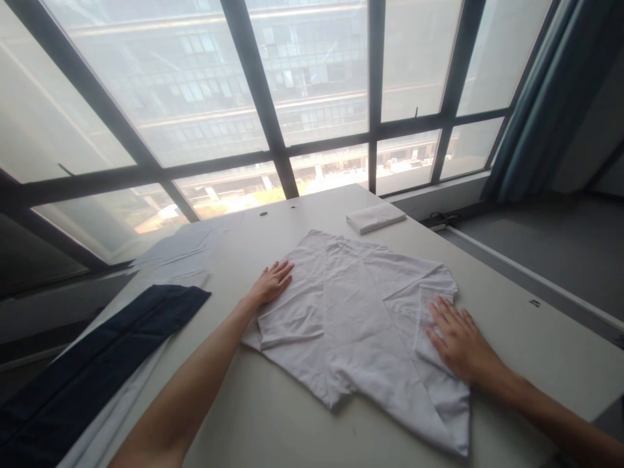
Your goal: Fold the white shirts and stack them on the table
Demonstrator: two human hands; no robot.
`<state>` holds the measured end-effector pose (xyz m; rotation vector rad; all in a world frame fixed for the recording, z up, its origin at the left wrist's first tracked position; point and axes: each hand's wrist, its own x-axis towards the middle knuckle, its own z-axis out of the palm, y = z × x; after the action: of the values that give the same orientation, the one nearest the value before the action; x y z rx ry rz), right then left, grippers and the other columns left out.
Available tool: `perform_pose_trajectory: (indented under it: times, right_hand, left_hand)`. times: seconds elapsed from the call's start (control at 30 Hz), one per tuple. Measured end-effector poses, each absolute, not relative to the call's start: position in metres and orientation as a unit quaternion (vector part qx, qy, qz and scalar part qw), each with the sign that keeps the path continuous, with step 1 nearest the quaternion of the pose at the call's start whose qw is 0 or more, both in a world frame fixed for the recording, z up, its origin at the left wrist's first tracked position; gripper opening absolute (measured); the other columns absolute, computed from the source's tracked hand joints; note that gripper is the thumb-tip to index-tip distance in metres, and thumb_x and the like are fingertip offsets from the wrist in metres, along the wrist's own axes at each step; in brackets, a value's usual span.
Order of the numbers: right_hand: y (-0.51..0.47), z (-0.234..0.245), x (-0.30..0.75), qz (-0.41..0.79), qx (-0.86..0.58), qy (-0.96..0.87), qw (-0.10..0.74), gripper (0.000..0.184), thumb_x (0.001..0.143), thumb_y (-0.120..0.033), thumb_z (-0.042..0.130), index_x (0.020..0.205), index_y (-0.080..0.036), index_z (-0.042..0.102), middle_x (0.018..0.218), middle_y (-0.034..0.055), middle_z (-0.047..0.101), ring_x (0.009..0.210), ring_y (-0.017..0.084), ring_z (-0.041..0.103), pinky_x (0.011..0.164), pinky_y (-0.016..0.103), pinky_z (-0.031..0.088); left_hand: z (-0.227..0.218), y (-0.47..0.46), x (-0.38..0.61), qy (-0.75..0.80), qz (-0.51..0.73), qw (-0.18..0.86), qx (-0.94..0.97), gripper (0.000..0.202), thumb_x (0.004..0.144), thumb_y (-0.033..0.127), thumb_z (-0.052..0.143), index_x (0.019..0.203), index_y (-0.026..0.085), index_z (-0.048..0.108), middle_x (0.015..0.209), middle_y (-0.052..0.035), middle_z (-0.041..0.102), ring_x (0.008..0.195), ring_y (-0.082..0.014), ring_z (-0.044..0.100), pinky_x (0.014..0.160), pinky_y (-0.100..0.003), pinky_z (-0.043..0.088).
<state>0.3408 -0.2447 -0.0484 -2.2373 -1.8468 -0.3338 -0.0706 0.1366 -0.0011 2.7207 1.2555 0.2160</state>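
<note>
A white short-sleeved shirt lies spread on the white table, its fabric creased and parts of it folded over. My left hand rests flat on its left edge with the fingers stretched out. On the right side, my right hand presses flat on a folded-in part of the shirt, fingers spread. Neither hand grips the cloth. The undersides of both palms are hidden.
Dark navy folded trousers lie on white cloth at the table's left. Behind the shirt sits a small folded white cloth. The table reaches toward large windows; a blue curtain hangs at right.
</note>
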Motion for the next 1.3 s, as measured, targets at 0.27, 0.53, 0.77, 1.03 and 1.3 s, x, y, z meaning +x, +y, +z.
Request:
perform_pose_trajectory:
  times: [0.27,0.53,0.77,1.03,1.3]
  right_hand:
    - [-0.176,-0.027,0.357,-0.047,-0.670,-0.735,0.088,0.056,0.102,-0.035,0.034,0.151,-0.010,0.042,0.160,0.0197,0.032,0.150,0.030,0.028,0.118,0.056,0.028]
    - [-0.085,-0.013,0.361,-0.015,-0.549,-0.830,0.092,0.054,0.103,-0.033,0.033,0.152,-0.013,0.042,0.160,0.0168,0.033,0.150,0.029,0.029,0.119,0.053,0.026]
    - [-0.038,-0.015,0.374,-0.035,-0.489,-0.868,0.079,0.058,0.100,-0.044,0.036,0.154,-0.023,0.041,0.158,0.0142,0.038,0.146,0.031,0.036,0.116,0.060,0.030]
    - [-0.060,-0.029,0.315,-0.015,-0.613,-0.784,0.093,0.064,0.102,-0.047,0.022,0.157,-0.014,0.033,0.161,0.0153,0.031,0.151,0.030,0.024,0.119,0.059,0.024]
    - [-0.059,-0.025,0.327,-0.022,-0.617,-0.749,0.239,0.057,0.103,-0.038,0.023,0.151,-0.015,0.044,0.156,0.0155,0.043,0.148,0.029,0.034,0.119,0.057,0.028]
  left_hand:
    - [-0.012,0.082,-0.154,0.534,0.065,0.029,0.843,0.063,0.099,0.057,0.030,0.155,0.029,0.040,0.163,-0.0068,0.030,0.151,-0.0388,0.020,0.117,-0.067,0.017]
    - [-0.015,-0.002,-0.205,0.671,0.054,0.018,0.739,0.063,0.099,0.056,0.029,0.155,0.030,0.039,0.163,-0.0095,0.029,0.150,-0.0437,0.021,0.111,-0.074,0.020]
    - [0.002,-0.039,-0.192,0.716,0.003,0.019,0.698,0.063,0.102,0.056,0.023,0.159,0.029,0.029,0.168,-0.0067,0.018,0.153,-0.0406,0.011,0.116,-0.069,0.017]
    - [0.001,-0.048,-0.178,0.629,0.026,-0.014,0.777,0.060,0.104,0.055,0.027,0.158,0.029,0.032,0.166,-0.0083,0.023,0.153,-0.0345,0.016,0.119,-0.062,0.018]
    - [0.000,-0.052,-0.178,0.625,0.045,-0.019,0.779,0.058,0.104,0.052,0.030,0.155,0.026,0.038,0.164,-0.0086,0.028,0.151,-0.0352,0.022,0.119,-0.060,0.020]
